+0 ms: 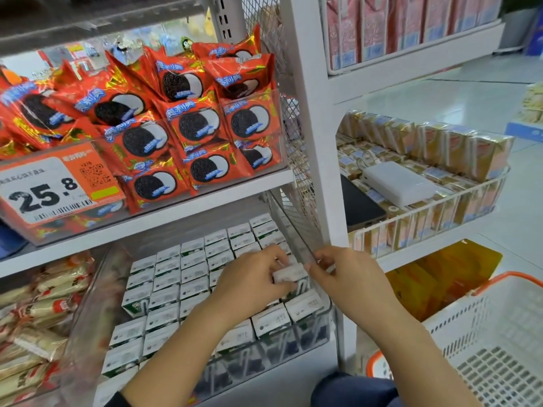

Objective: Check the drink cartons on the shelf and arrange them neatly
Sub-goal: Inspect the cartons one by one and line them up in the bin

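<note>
White metal shelving (311,118) with a mesh side panel (296,160) stood on a pale, glossy tiled floor (470,95) that reflected soft light. A price tag (50,186) reading 25.8 hung on the upper shelf, and a white plastic basket with an orange rim (499,348) sat at lower right.

Small white-topped green drink cartons (194,286) packing clear plastic bin (293,345) edge to edge, leaving no gaps between rows. White shelf board (164,212) overhanging back rows, limiting headroom. Clear bin wall and white upright post (317,160) closing off right side. Open access remaining from front, above. Left hand (249,284), right hand (349,277) occupying front-right corner, lifted white carton (289,273) sitting between them.
</note>
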`<act>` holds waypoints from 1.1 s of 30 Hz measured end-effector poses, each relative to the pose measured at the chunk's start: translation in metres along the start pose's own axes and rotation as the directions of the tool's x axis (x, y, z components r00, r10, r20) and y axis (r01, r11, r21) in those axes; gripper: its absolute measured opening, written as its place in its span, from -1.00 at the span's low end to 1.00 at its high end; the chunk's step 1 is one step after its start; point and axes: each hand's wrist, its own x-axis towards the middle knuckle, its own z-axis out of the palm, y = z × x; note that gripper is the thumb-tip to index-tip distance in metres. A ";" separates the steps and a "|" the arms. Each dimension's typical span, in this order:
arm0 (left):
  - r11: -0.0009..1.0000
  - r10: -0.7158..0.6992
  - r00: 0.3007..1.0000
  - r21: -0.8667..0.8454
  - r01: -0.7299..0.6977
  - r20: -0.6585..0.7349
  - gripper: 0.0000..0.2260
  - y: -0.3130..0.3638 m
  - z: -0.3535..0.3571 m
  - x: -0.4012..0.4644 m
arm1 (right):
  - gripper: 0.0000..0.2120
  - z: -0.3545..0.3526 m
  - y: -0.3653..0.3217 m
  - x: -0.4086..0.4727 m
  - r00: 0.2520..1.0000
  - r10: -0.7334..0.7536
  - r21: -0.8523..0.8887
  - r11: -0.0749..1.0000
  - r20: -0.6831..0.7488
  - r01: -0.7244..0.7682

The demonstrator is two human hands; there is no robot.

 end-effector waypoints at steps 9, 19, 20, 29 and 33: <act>0.461 -0.365 0.913 -0.888 0.007 -0.182 -0.72 -0.012 -0.041 -0.026 | -0.64 -0.007 -0.025 -0.011 0.957 -0.082 0.245 0.957 -0.279 0.154; 0.189 -0.415 0.904 -0.982 -0.025 -0.103 -0.63 -0.039 -0.034 -0.062 | -0.36 0.043 -0.066 -0.021 0.949 -0.296 0.045 0.952 -0.108 0.302; 0.187 -0.416 0.901 -0.981 -0.047 -0.123 -0.64 -0.040 -0.034 -0.064 | -0.37 0.045 -0.067 -0.020 0.947 -0.294 0.028 0.954 -0.129 0.300; 0.295 -0.328 0.925 -0.951 -0.092 -0.191 -0.62 -0.038 -0.033 -0.078 | -0.36 0.055 -0.075 -0.020 0.932 -0.298 0.074 0.945 -0.208 0.318; 0.318 -0.275 0.946 -0.945 -0.077 -0.170 -0.57 -0.037 -0.033 -0.080 | -0.26 0.055 -0.073 -0.021 0.905 -0.313 0.121 0.926 -0.287 0.358</act>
